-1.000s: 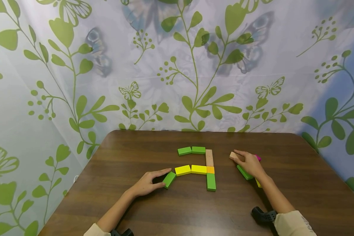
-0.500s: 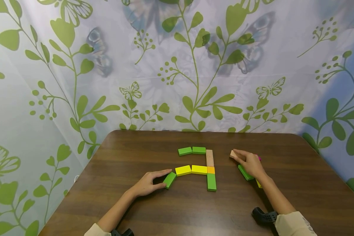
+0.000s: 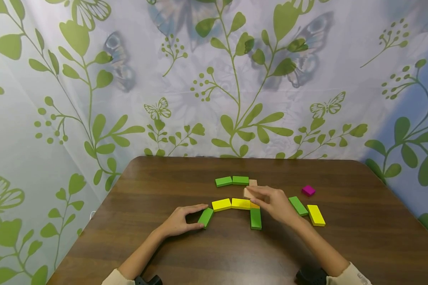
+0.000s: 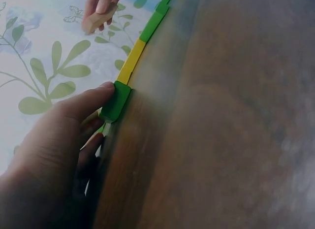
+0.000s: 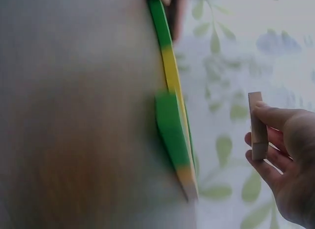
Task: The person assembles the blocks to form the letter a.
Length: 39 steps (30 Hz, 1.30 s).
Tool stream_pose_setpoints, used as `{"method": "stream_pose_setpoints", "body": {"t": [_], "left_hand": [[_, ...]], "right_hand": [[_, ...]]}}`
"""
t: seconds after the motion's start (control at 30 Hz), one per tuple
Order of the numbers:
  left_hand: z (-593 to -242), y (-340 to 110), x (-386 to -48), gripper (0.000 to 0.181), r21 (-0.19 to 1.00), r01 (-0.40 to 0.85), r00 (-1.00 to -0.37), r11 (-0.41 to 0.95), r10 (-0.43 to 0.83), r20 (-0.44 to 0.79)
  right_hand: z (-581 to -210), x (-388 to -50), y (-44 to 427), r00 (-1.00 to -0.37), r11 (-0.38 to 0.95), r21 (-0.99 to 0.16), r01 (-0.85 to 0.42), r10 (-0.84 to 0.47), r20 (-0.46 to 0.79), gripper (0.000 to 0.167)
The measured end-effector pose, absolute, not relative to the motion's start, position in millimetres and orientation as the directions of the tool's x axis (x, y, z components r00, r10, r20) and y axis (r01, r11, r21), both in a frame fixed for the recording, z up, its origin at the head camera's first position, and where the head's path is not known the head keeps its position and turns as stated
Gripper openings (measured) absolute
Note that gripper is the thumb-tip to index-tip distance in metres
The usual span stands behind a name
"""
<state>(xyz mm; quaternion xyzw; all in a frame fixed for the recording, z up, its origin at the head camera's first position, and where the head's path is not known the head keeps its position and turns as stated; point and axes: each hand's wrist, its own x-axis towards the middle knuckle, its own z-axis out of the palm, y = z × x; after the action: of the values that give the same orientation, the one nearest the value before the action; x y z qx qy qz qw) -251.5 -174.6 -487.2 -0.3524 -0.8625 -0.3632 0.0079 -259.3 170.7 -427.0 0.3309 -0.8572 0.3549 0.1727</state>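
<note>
Pale wooden block [image 3: 247, 193] held aloft near the center of the frame, two bare hands tend an arrangement of colored pieces on a brown surface [image 3: 185, 253]. At lower left, the left hand [image 3: 175, 222] has its grip around a slanted green block [image 3: 205, 217], with a finger at the far end and the thumb at the near end. That piece sits at the outer end of two yellow blocks [image 3: 221, 205] laid end to end; above them in the frame, two green blocks [image 3: 240, 180] meet likewise. At center, a column runs front to back: pale piece [image 3: 253, 182], partly hidden by the fingers, orange piece [image 3: 254, 205] and green end block [image 3: 255, 219].

The right hand [image 3: 279, 204], by far the nearer of the two, pinches the raised block between thumb and fingers. From the head camera, the block lies left of that grip, overlapping the column. Its long axis stands nearly vertical in the right wrist view, well apart from the laid pieces; its exact alignment with the column cannot be told. At right of the frame rest magenta [image 3: 308, 190], green [image 3: 298, 206] and yellow [image 3: 316, 215] spare blocks. No container is in view.
</note>
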Motion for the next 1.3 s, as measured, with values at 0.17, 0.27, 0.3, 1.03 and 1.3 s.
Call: {"method": "stream_pose_setpoints", "body": {"t": [0.17,0.27,0.3,1.03,1.3], "left_hand": [[-487.1,-174.0,-250.7,0.062,0.620,0.609,-0.761,0.495,0.586,0.279],[-487.1,-173.7,-250.6,0.062,0.618,0.609,-0.764,0.496,0.577,0.289],[-487.1,-173.6,-250.6,0.061,0.616,0.611,-0.764,0.497,0.575,0.293],[-489.9,-173.9,-252.3,0.050,0.621,0.628,-0.747,0.469,0.585,0.315],[-488.6,-173.4,-251.7,0.047,0.605,0.639,-0.742,0.476,0.589,0.320]], "right_hand": [[-432.8,-237.6,136.2,-0.662,0.446,-0.495,-0.746,-0.578,0.477,0.038],[-437.5,-224.9,121.7,-0.639,0.416,-0.512,-0.751,-0.651,0.408,0.038],[-439.4,-221.2,117.8,-0.635,0.411,-0.521,-0.748,-0.671,0.382,0.038],[-477.7,-204.2,90.7,-0.656,0.443,-0.537,-0.717,-0.688,0.308,0.044],[-480.4,-191.9,97.0,-0.735,0.532,-0.531,-0.660,-0.603,0.310,0.044]]}}
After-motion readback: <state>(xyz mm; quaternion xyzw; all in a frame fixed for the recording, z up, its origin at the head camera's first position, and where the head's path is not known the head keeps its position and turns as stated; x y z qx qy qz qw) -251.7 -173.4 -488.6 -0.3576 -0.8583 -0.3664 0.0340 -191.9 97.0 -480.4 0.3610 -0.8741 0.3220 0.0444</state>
